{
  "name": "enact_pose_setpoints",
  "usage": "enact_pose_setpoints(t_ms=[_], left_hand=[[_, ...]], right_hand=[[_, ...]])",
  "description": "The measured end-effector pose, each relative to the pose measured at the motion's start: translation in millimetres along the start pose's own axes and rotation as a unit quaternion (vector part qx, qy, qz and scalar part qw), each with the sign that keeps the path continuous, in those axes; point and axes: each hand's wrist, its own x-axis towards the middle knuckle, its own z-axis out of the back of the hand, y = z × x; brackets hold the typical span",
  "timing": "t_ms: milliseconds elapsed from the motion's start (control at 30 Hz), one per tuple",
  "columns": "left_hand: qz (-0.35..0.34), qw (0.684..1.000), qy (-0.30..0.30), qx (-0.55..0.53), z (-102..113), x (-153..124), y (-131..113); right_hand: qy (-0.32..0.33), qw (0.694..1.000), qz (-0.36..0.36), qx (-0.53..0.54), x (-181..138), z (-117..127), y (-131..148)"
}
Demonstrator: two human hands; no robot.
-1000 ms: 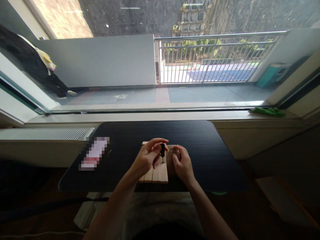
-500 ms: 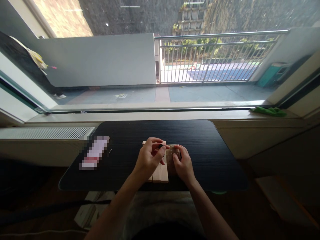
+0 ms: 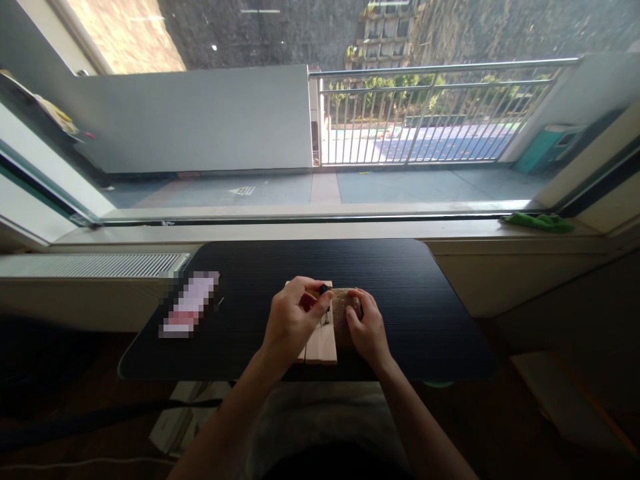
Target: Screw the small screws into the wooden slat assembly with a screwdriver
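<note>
My left hand (image 3: 290, 317) is closed in a pinch on a small black knob-like piece (image 3: 324, 289). Beneath it, a thin dark part (image 3: 327, 315) shows against a pale wooden board (image 3: 321, 349), which has a dark line running along it. Right beside the board lies a brown speckled block (image 3: 342, 319). My right hand (image 3: 370, 327) curls its thumb and fingers round the block's right side. A darker rounded bit (image 3: 357, 305) shows between those fingertips, too small to make out. The left palm hides part of the board.
Board and block lie on a black table (image 3: 425, 347) with rounded corners. A blurred-out pink and white item (image 3: 190, 303) is at its left. Behind are a windowsill (image 3: 350, 231), a green cloth (image 3: 537, 223) and a radiator (image 3: 95, 265). Outside the glass, a person (image 3: 55, 130) is partly visible.
My left fingers have drawn together at the black piece, uncovering the thin dark part below. The right hand has stayed in place. Outside, the person has shifted left.
</note>
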Motion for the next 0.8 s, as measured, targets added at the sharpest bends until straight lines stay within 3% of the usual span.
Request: enact_pose_setpoints(t_ms=[267,800], left_hand=[[-0.053,0.996,0.004,0.070,4.0,0.3,-4.9],[0.016,0.996,0.082,-0.021,4.9,-0.9,2.5]], right_hand=[[0.002,1.000,-0.003,0.002,-0.3,0.4,0.2],[0.001,1.000,0.001,0.003,-0.2,0.0,-1.5]])
